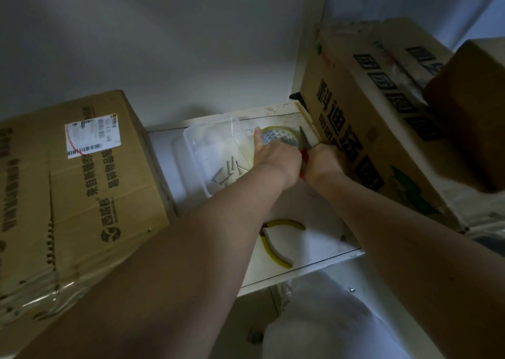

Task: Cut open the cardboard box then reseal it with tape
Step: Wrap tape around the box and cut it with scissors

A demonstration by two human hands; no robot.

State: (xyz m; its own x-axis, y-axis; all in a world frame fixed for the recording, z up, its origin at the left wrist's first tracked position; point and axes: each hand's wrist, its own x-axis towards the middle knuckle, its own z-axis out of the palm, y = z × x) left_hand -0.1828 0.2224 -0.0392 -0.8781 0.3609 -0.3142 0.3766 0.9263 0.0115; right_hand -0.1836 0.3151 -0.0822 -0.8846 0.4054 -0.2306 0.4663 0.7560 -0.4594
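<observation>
Two hands at work inside a white open drawer (322,249). Right hand (323,159): curled round the red handle of a pointed-blade knife (304,140), blade aimed away from the person. Left hand (276,151): thumb raised, fingers resting on a roll of clear tape with yellowish rim (278,137), lying flat just left of the blade. Large printed cardboard box (363,129): touching the right hand, immediately to its right. Labelled brown cardboard box (76,172): well left of the drawer.
</observation>
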